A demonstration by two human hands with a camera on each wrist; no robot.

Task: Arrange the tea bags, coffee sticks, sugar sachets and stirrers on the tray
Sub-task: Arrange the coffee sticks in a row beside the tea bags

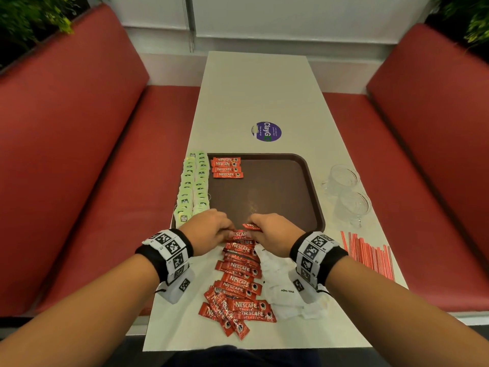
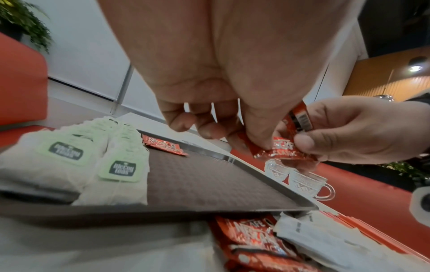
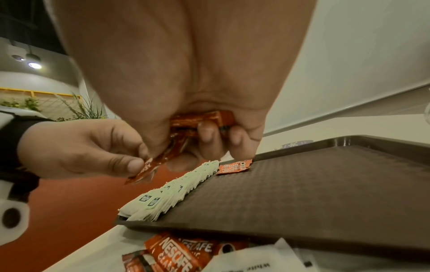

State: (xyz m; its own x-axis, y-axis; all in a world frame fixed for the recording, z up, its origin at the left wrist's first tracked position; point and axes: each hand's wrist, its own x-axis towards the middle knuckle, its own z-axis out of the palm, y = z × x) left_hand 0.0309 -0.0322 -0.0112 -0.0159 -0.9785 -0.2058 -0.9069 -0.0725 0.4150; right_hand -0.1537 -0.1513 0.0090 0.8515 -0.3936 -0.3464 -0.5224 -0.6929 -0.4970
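A brown tray point(image 1: 291, 181) lies mid-table, with two rows of green-tagged tea bags point(image 1: 193, 186) along its left side and several red coffee sticks point(image 1: 227, 167) at its far left corner. Over the tray's near edge both hands meet. My left hand point(image 1: 211, 229) pinches a red coffee stick point(image 2: 277, 150) by one end. My right hand point(image 1: 267, 231) grips a small bundle of coffee sticks point(image 3: 202, 119) and touches the same stick. A loose pile of coffee sticks point(image 1: 238, 284) lies below the hands, with white sugar sachets point(image 1: 285, 290) to its right.
Red-and-white stirrers point(image 1: 367, 255) lie on the table's right edge. Two glass cups point(image 1: 349, 192) stand right of the tray. A purple round sticker point(image 1: 266, 131) sits beyond it. Red bench seats flank the table on both sides.
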